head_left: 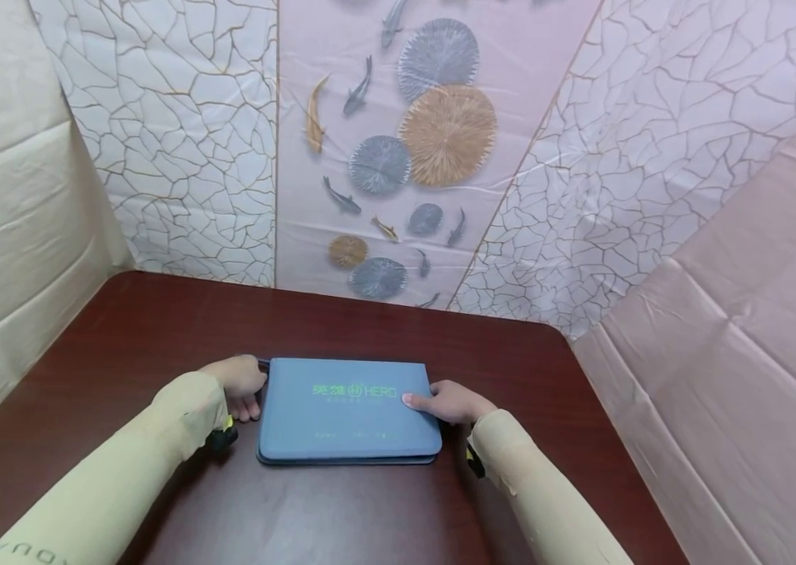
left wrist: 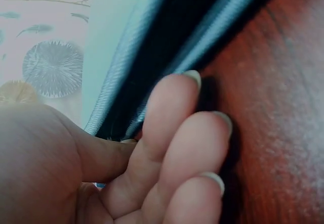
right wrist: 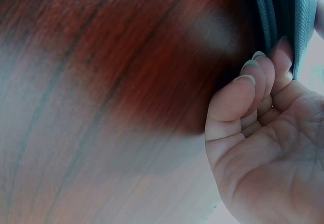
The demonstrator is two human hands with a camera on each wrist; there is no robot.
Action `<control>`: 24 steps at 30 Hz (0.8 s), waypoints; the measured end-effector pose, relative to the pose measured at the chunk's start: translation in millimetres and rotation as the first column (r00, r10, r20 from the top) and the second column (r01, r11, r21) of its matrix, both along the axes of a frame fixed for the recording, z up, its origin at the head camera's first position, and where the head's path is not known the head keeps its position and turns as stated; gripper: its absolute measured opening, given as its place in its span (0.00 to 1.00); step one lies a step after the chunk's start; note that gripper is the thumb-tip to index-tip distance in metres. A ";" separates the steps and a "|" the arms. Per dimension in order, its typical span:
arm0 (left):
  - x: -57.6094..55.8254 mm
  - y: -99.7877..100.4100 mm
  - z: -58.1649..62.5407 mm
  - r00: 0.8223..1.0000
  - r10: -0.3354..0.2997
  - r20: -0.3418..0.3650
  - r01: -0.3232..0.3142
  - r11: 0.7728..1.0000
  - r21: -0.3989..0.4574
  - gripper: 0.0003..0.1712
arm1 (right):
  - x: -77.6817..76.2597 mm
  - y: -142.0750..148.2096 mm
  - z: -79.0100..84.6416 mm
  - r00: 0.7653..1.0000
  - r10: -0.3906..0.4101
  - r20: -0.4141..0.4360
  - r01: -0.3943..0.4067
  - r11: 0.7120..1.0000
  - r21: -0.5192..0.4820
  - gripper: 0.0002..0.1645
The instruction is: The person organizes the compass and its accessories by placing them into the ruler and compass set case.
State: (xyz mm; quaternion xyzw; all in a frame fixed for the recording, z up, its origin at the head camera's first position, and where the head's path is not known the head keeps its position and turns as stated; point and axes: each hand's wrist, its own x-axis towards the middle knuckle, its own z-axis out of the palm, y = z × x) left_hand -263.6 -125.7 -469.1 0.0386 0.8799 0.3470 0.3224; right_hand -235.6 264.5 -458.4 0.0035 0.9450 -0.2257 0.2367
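A flat blue zip case (head_left: pixel 348 408) with green "HERO" lettering lies on the table. At its far left corner my left hand (head_left: pixel 242 380) pinches a zipper pull between thumb and index finger; the pull is mostly hidden by them. The left wrist view shows two zip edges (left wrist: pixel 190 57) standing apart with a dark gap, the other fingers curled beside them. My right hand (head_left: pixel 457 402) grips the case's right side, thumb on the cover. In the right wrist view, its fingertips (right wrist: pixel 243 87) lie along the zipped side (right wrist: pixel 268 19).
The dark red-brown table (head_left: pixel 313 518) has rounded far corners. Behind it hangs a patterned cloth (head_left: pixel 369 196) with fish and round leaf prints. Pale padded panels (head_left: pixel 743 314) close off the right side, and similar cream ones (head_left: pixel 9 196) the left.
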 end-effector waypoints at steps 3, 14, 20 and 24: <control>2.9 1.3 3.5 0.999 0.022 0.025 -0.023 1.000 0.012 0.24 | -0.4 -0.4 0.3 1.000 -0.007 0.011 0.008 1.000 -0.021 0.52; -0.3 -3.5 -0.8 0.995 0.080 -0.066 -0.077 0.996 0.040 0.23 | -7.5 -10.7 -1.6 0.995 -0.062 -0.082 0.061 0.998 -0.020 0.50; 5.1 -5.2 4.5 0.979 -0.008 -0.205 -0.007 0.998 -0.070 0.24 | 7.9 -23.0 -7.0 0.930 -0.045 -0.364 0.089 0.991 0.104 0.45; 14.7 -2.6 14.9 0.905 -0.056 -0.421 -0.036 0.978 -0.207 0.32 | 17.3 -29.9 -5.1 0.820 0.101 -0.564 0.041 0.971 0.234 0.46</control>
